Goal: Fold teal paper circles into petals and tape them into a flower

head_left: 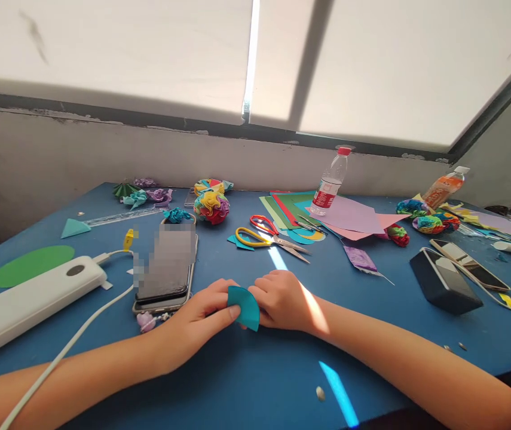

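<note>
Blue paper [247, 307], wedge-shaped: left hand [208, 310] pinching it, right hand [281, 301] curled at its edge, grip unclear. Cutting and folding apparently done; unfolding not. Scissors [277, 240] lying beyond both hands.

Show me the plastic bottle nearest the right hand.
The clear plastic bottle with the red cap and red label; the orange plastic bottle with the white cap is farther from the bare right hand.

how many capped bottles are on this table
2: a red-capped bottle by the paper sheets and a white-capped bottle beside the colourful paper balls. More may be hidden at far right.
</note>
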The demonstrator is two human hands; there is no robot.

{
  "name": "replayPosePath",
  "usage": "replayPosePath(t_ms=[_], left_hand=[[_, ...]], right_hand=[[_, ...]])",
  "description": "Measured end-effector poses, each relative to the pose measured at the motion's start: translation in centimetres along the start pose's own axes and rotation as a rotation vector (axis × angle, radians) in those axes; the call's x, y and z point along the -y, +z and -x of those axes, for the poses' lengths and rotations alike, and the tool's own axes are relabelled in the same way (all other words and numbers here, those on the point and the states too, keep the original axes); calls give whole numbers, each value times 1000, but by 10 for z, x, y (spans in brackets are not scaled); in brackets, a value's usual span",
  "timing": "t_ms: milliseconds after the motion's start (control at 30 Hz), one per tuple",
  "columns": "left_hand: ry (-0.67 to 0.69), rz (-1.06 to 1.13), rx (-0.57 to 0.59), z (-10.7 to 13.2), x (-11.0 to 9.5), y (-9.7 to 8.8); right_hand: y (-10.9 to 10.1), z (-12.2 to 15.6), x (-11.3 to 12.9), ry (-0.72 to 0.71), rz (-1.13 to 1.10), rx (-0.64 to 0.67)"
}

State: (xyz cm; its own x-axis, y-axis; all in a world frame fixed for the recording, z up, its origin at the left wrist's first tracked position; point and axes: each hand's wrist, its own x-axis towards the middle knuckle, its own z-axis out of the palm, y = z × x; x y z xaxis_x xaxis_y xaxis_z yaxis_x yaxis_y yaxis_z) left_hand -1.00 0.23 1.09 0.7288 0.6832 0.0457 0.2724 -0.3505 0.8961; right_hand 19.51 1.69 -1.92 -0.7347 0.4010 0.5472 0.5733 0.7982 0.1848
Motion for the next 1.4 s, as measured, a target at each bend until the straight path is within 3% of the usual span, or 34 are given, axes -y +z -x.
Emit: replayPosePath(t_ms=[533, 833, 1067, 1300, 1400], left_hand=[[130, -38, -75, 3, 3, 3], [87, -39, -118, 6, 0, 3], [41, -60, -83, 6, -3, 3], [32, -57, -30, 4, -6, 3], [21, -43, -54, 4, -5, 3]], right_hand=[[-2, 1, 5, 230, 63, -36], [-3, 1, 8, 232, 73, -34], [-1, 2, 8, 188, 78, -65], [-3, 2, 9, 86, 63, -13], [-2, 2, 8, 129, 33, 19]])
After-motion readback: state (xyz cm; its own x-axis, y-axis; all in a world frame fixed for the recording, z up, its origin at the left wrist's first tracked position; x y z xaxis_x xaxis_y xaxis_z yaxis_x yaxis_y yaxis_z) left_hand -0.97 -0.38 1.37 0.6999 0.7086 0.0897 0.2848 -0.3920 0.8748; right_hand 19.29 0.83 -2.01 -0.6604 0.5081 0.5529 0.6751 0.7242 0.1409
